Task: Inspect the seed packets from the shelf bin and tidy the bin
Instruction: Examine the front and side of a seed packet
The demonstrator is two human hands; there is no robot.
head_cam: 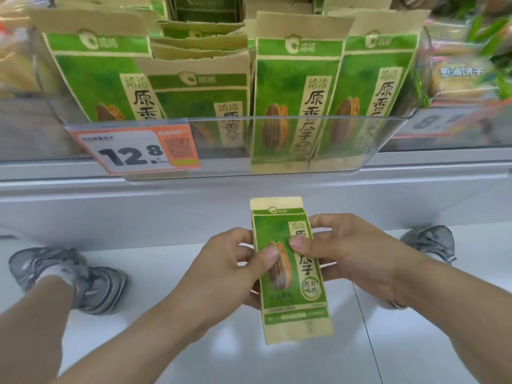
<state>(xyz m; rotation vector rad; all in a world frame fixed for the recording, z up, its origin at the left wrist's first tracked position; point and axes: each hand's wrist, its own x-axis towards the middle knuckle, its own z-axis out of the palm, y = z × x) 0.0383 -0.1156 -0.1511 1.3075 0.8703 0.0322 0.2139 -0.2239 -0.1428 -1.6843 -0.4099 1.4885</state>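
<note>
A green and tan seed packet (291,300) is held upright in front of me, below the shelf, its printed face toward me. My left hand (224,267) grips its left edge, thumb on the front. My right hand (346,250) grips the right edge, thumb pressed on the print. Above stands the clear plastic shelf bin (221,167) with several matching seed packets (296,92) upright inside. One packet in the middle (199,106) sits lower than its neighbours, and others lean behind it.
An orange price tag (135,151) reading 12.8 is clipped to the bin's front left. Other snack bags (460,73) fill the neighbouring bin on the right. A white shelf ledge (110,189) runs under the bin. My grey shoes (83,281) stand on the pale tiled floor.
</note>
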